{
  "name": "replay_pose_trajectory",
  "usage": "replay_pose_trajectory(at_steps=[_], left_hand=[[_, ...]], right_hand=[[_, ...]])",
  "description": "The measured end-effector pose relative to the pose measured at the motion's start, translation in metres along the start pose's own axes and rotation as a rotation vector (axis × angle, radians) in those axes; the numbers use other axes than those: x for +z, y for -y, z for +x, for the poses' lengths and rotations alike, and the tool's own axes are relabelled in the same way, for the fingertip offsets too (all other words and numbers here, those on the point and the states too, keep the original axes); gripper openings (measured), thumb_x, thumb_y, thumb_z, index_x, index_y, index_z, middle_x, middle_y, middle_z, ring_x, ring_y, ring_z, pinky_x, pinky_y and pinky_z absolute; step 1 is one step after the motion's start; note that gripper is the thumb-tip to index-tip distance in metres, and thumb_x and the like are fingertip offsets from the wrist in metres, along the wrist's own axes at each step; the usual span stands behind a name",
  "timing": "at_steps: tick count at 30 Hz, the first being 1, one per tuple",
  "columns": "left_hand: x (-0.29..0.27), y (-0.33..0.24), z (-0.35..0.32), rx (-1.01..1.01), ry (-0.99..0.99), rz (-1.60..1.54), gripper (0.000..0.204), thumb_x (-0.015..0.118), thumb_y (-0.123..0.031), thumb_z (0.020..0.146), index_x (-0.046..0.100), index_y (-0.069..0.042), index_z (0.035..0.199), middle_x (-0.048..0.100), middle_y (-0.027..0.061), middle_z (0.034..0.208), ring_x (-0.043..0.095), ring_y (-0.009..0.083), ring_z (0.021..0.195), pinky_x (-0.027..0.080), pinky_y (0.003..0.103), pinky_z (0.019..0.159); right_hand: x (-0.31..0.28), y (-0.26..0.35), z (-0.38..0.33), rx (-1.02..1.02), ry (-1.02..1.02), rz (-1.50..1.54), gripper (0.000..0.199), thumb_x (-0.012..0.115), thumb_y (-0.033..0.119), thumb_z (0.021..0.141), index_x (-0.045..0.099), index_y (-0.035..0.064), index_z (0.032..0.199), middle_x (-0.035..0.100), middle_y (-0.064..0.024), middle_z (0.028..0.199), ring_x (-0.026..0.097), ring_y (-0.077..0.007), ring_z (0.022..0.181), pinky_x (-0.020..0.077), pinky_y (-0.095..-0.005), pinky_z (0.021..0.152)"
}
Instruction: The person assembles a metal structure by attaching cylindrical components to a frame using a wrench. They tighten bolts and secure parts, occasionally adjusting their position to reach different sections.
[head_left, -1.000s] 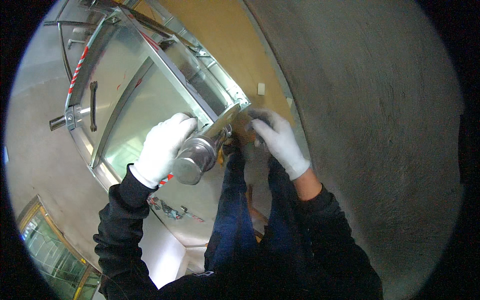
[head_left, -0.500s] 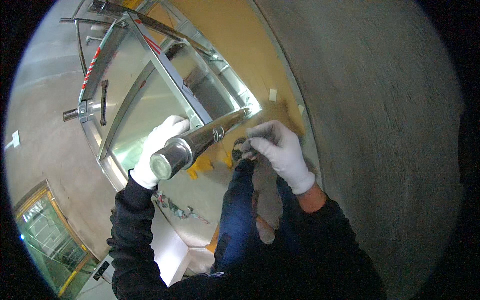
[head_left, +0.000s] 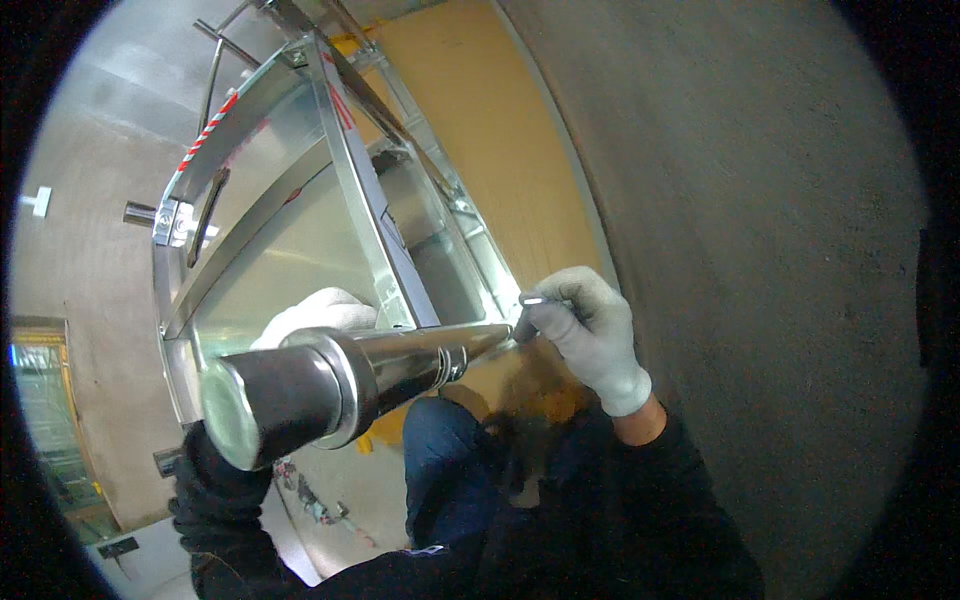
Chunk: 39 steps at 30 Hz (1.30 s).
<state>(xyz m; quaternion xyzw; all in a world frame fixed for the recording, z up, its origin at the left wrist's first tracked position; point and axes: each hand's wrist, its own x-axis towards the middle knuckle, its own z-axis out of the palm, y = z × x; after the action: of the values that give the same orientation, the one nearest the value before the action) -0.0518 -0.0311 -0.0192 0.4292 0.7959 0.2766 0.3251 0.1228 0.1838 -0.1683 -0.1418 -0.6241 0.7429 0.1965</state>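
Can see a rough grey surface (head_left: 750,250) filling the right side, with a tan surface (head_left: 470,90) along its left edge. Next in size, across the upper left and middle, can see a metal frame (head_left: 345,170) with shiny panels, set aslant. Below and in front of the frame, can see a thick, polished metal tube (head_left: 410,365), near end at lower left with a raised collar, far end slanting up to the frame's near corner. Below the tube, can make out dark blue trousers (head_left: 440,460). Just beside the tube's far end, can see the white-gloved right hand (head_left: 590,335), thumb and fingers pinched together; behind the near part of the tube, the white-gloved left hand (head_left: 320,312), partly hidden. Cannot tell open from closed there, nor gripping from merely resting. Farther left, can see a dark wrench (head_left: 207,218) by the panel, then red-and-white striped tape (head_left: 208,130) along the frame's edge. Smallest, can see a small shiny piece (head_left: 535,299) between the right fingertips.
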Motion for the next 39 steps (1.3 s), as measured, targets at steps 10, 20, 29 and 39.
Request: replay_pose_trajectory(at_steps=[10,20,29,39], left_hand=[[-0.003,-0.012,-0.006,0.077,-0.087,0.233,0.030,0.060,-0.019,0.092,0.061,-0.004,0.118,0.062,0.0118,0.116,0.057,0.0231,0.105,0.043,0.036,0.095],[0.002,-0.006,0.004,0.202,-0.152,0.196,0.029,0.054,-0.022,0.094,0.061,0.005,0.101,0.061,0.0134,0.077,0.055,0.0191,0.072,0.046,0.035,0.070],[-0.001,-0.003,0.011,0.198,-0.121,0.159,0.030,0.055,-0.023,0.095,0.061,0.004,0.105,0.062,0.0088,0.083,0.054,0.0142,0.077,0.046,0.032,0.073],[0.001,-0.002,0.014,0.178,-0.060,-0.022,0.032,0.059,-0.024,0.094,0.062,0.003,0.110,0.066,0.0065,0.092,0.057,0.0116,0.083,0.047,0.029,0.079]], right_hand=[[0.013,0.021,0.026,-0.869,0.178,-0.328,0.023,0.064,0.003,0.081,0.063,0.0012,0.104,0.067,-0.0144,0.088,0.067,-0.0287,0.074,0.0529,-0.0336,0.065],[0.037,0.037,0.026,-1.110,0.076,-0.640,0.026,0.067,0.007,0.077,0.064,0.0045,0.102,0.065,-0.0125,0.080,0.064,-0.0307,0.068,0.0510,-0.0358,0.060],[0.028,0.038,0.031,-1.192,0.098,-0.681,0.030,0.068,0.007,0.072,0.064,0.0049,0.102,0.064,-0.0121,0.078,0.063,-0.0307,0.066,0.0509,-0.0363,0.058],[0.020,0.048,0.029,-1.376,0.008,-1.034,0.024,0.065,0.012,0.071,0.063,0.0093,0.095,0.059,-0.0040,0.072,0.058,-0.0199,0.056,0.0463,-0.0311,0.047]])
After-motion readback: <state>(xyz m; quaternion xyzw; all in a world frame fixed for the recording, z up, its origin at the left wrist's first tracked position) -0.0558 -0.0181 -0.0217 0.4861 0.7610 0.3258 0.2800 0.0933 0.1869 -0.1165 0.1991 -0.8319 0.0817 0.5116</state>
